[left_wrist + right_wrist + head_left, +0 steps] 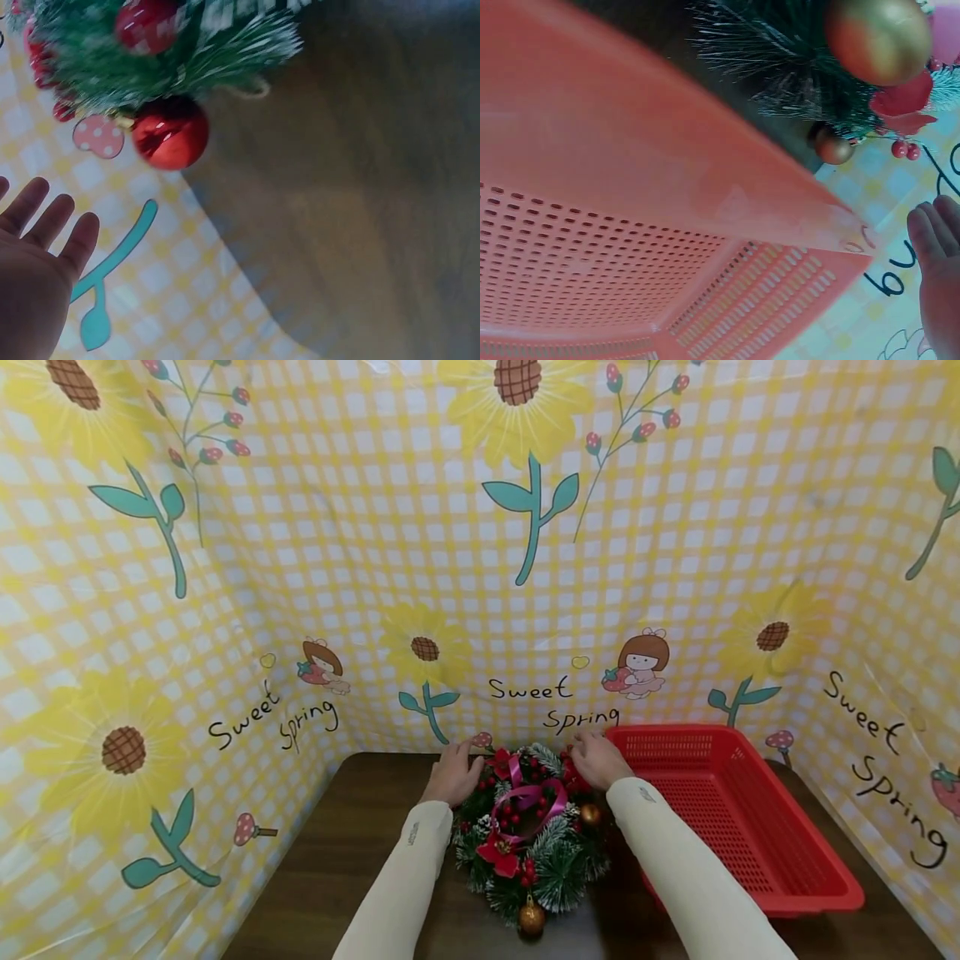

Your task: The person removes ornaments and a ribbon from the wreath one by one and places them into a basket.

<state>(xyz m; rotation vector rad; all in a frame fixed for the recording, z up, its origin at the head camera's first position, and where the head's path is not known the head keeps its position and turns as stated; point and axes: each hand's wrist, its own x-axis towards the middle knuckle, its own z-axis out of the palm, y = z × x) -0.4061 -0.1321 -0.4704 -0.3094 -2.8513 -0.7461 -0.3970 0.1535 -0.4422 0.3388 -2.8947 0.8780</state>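
A Christmas wreath (561,860) with frosted green needles, red flowers, berries and a pink ribbon (557,803) lies on the table. My left hand (452,774) is at its upper left edge, and my right hand (598,760) at its upper right edge. Straight fingers of the left hand (41,255) show in the left wrist view, below a shiny red bauble (171,135). In the right wrist view the fingers of the right hand (939,247) are extended, apart from the gold bauble (877,37). Another gold bauble (531,918) hangs at the wreath's near edge.
To the right stands a red perforated plastic basket (817,843), close beside my right forearm. The dark wooden table (337,843) ends at a yellow checked cloth (375,560) with sunflowers, which rises behind and on both sides.
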